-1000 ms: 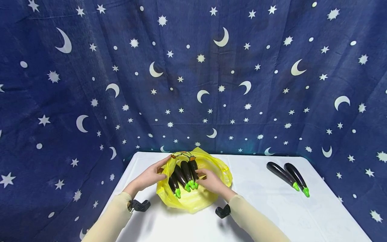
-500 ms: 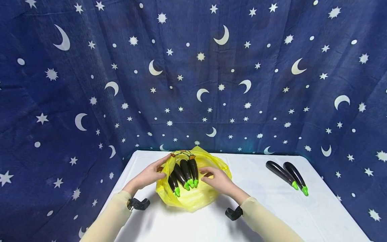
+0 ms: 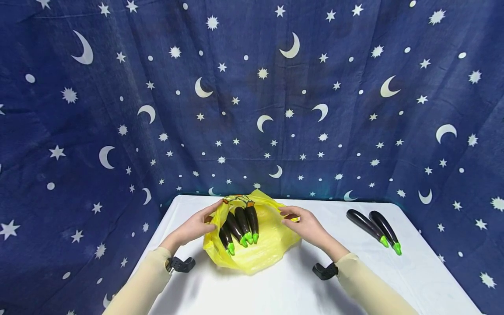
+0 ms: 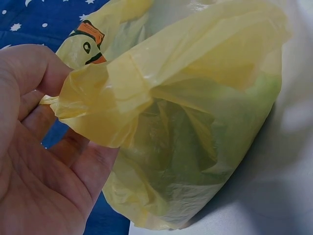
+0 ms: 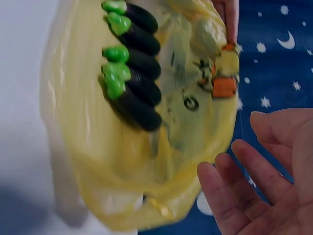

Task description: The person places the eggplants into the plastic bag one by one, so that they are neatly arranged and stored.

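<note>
A thin yellow plastic bag lies with its mouth towards me. Inside it, several dark purple eggplants with bright green stem ends lie side by side. My left hand pinches the left rim of the bag between thumb and fingers; the left wrist view shows the gathered plastic at its fingertips. At the bag's right edge is my right hand, fingers loosely bent and holding nothing. From the right wrist, those fingers show right beside the rim, and the left hand's fingers grip the far side.
Two more eggplants, one on the left and one on the right, lie together at the right of the white-covered table. Behind the table hangs a blue cloth with moons and stars.
My right hand has let go of the rightmost eggplant in the bag and moved right, out to the bag's edge. The left hand has stayed on the rim.
</note>
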Tool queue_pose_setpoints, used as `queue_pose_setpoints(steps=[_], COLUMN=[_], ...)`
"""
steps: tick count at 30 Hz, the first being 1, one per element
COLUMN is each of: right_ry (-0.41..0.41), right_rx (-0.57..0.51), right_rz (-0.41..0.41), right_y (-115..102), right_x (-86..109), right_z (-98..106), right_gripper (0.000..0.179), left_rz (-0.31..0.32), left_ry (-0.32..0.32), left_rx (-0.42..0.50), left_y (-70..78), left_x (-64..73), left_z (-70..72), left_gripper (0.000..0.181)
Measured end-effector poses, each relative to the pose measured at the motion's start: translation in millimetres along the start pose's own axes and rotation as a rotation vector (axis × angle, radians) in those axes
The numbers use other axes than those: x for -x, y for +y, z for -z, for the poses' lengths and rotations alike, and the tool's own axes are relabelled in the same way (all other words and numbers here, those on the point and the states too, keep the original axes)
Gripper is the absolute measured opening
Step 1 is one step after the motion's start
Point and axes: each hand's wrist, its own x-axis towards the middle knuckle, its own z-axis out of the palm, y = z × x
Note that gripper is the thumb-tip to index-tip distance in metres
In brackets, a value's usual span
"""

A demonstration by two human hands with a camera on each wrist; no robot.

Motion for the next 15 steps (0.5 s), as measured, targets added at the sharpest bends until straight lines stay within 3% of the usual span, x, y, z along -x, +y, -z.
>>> queue_pose_setpoints(steps=[9,15], right_ry=[0.102,0.133], right_rx=[0.106,0.136], right_rz=[-0.025,-0.039], right_y=[24.6,37.6], right_x=[8.8,17.6], right_z=[48.6,68.1], right_gripper=[0.042,0.043], left_rz=[0.006,0.004], left_ry=[0.0,0.002], left_rx=[0.009,0.008], left_y=[0.4,1.4], left_x=[1.0,1.2], left_z=[1.8,0.8], left_gripper=[0.085,0.085])
